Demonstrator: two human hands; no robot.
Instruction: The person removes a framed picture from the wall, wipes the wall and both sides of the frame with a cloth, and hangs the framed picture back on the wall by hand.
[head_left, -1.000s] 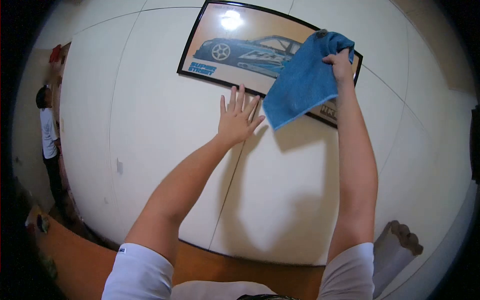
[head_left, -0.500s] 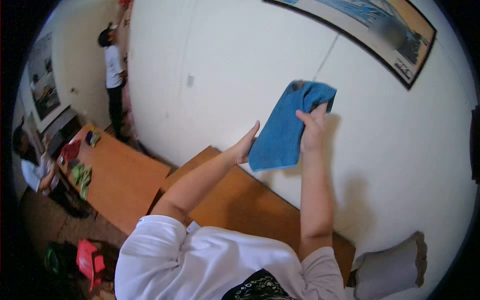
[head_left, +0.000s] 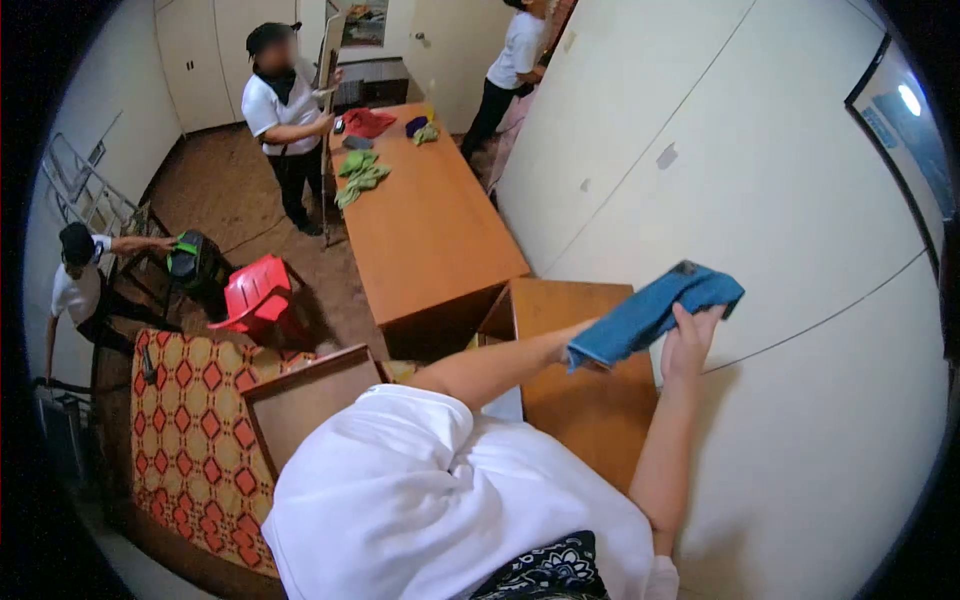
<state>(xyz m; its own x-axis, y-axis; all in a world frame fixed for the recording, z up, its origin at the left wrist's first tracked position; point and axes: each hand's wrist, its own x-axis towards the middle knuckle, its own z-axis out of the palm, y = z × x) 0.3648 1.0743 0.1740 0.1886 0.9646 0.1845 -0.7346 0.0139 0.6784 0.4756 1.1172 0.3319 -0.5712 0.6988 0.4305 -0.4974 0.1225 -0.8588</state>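
A blue cloth (head_left: pixel 650 318) is stretched in front of me, above the brown wooden furniture top (head_left: pixel 590 405). My right hand (head_left: pixel 690 342) grips its right end, with the thumb over the front. At the cloth's lower left end is my left hand (head_left: pixel 582 345), mostly hidden behind the fabric, so its fingers do not show. The black-framed car picture (head_left: pixel 905 130) hangs on the white wall at the far right, away from both hands.
An orange-brown table (head_left: pixel 430 230) holds green cloths (head_left: pixel 360 175) and a red cloth (head_left: pixel 368 122). Three people stand beyond: one by a tall panel, one near the wall, one by a dark bin (head_left: pixel 198 270). A red chair (head_left: pixel 258 295) and patterned bedding (head_left: pixel 190 440) lie left.
The view has swung left, away from the picture. My right hand has come off the picture with the cloth, and my left hand has left the wall and moved to the cloth's other end.
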